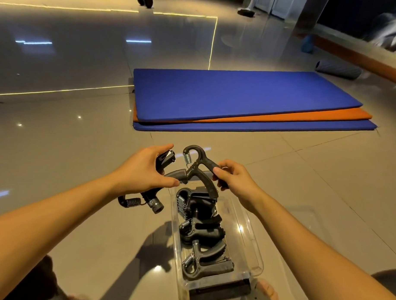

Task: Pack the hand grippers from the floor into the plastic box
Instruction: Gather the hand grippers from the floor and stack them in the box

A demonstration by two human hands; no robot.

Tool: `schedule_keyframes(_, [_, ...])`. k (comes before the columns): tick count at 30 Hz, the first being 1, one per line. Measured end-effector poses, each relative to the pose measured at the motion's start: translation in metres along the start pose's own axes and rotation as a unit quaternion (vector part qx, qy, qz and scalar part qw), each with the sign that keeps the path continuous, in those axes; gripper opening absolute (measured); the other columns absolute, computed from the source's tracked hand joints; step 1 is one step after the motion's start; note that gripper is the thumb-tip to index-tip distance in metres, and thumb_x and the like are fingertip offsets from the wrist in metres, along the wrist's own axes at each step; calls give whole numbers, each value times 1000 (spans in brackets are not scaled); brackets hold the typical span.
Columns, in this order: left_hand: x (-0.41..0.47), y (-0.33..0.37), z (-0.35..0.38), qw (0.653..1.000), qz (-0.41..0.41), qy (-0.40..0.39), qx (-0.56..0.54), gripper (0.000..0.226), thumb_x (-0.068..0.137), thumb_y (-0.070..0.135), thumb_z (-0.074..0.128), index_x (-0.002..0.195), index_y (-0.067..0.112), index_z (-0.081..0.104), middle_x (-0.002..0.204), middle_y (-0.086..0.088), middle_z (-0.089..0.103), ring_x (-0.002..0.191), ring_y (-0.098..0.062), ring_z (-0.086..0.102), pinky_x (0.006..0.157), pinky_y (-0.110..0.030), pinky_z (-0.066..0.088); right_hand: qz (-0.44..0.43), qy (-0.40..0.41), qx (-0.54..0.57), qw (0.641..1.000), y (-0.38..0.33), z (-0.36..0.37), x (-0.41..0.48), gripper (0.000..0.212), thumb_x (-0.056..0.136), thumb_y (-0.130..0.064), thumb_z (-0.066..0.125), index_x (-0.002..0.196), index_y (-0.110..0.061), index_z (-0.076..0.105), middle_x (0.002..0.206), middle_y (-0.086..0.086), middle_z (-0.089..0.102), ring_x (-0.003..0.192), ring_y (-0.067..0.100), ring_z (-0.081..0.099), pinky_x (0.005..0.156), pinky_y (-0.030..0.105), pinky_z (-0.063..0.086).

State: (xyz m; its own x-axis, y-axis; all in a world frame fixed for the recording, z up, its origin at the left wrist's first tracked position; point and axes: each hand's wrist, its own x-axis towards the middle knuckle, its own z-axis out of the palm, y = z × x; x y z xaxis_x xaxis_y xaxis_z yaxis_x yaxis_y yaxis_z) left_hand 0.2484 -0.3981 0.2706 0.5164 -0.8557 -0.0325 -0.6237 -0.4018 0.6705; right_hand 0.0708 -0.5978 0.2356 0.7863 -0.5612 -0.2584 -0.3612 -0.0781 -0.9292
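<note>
A clear plastic box (252, 244) stands on the tiled floor below my hands, with several black hand grippers (202, 228) stacked along its left side. My right hand (234, 180) pinches one handle of a black hand gripper (198, 165) with a steel spring, held upright over the box's far end. My left hand (146, 169) grips another hand gripper (166, 160) by its handles; that gripper's spring and metal knob (142, 202) hang below my wrist, just left of the box.
Stacked blue and orange exercise mats (247, 98) lie on the floor beyond the hands. A rolled grey mat (338, 69) lies at the far right by a wooden ledge. My bare foot (267, 291) is near the box's front right corner. A dumbbell (145, 0) sits far back.
</note>
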Motion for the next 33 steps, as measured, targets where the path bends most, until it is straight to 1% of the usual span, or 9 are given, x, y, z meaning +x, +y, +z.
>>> schedule_keyframes(6, [-8,-16,16,999,0,-32,26,107,69,51,85,156,27,29,151,3,46,135,-15,46,105,-25,37,26,-26,-1,999,35,12,3,30,109,-21,42,107,-8,69,87,6,60,79,17,53,75,29,44])
schedule_keyframes(9, [-18,-18,29,999,-7,-26,23,106,70,48,85,156,24,28,151,1,46,134,-16,47,103,-23,36,50,-49,21,997,51,18,3,26,105,-11,49,117,-15,72,101,4,70,96,18,63,88,31,49])
schedule_keyframes(12, [-30,-22,41,999,-9,-31,22,105,71,49,84,156,23,29,149,1,48,128,-15,51,100,-22,39,72,-46,9,996,67,18,-3,25,98,-6,60,115,-20,73,113,7,70,109,23,63,100,35,48])
schedule_keyframes(16, [-42,-30,47,998,-7,-47,43,107,69,54,84,156,22,31,142,1,54,117,-15,58,100,-27,45,95,-43,-3,995,86,18,-13,33,91,3,66,111,-22,74,107,4,67,99,17,63,90,26,50])
schedule_keyframes(19, [-46,-32,49,997,-10,-52,47,108,68,54,84,156,21,31,143,1,52,120,-16,57,101,-26,44,102,-45,-31,993,101,20,-20,33,90,4,68,108,-23,74,109,3,68,100,17,64,80,21,48])
schedule_keyframes(23, [-47,-32,53,998,4,-53,46,107,69,53,84,156,21,31,148,2,49,131,-13,48,105,-21,36,97,-47,-72,992,119,22,-28,27,91,1,68,101,-23,75,108,3,68,102,19,65,86,27,52])
schedule_keyframes(28, [-48,-27,58,996,12,-64,57,107,70,52,84,156,20,30,144,1,51,127,-14,50,107,-26,41,55,-37,-107,992,132,29,-25,20,86,8,69,89,-11,75,108,5,65,102,16,62,86,22,49])
schedule_keyframes(31, [-47,-25,62,995,19,-69,63,106,71,51,84,156,19,30,146,0,50,129,-15,50,108,-27,41,18,-42,-152,987,140,35,-19,27,82,12,69,78,-15,72,103,0,61,96,6,58,84,9,41])
schedule_keyframes(33, [-47,-24,63,995,20,-71,65,106,70,52,84,156,19,30,146,0,50,128,-16,50,107,-28,42,8,-52,-184,982,149,39,-19,34,81,15,67,75,-18,69,99,-6,58,94,4,56,83,8,39])
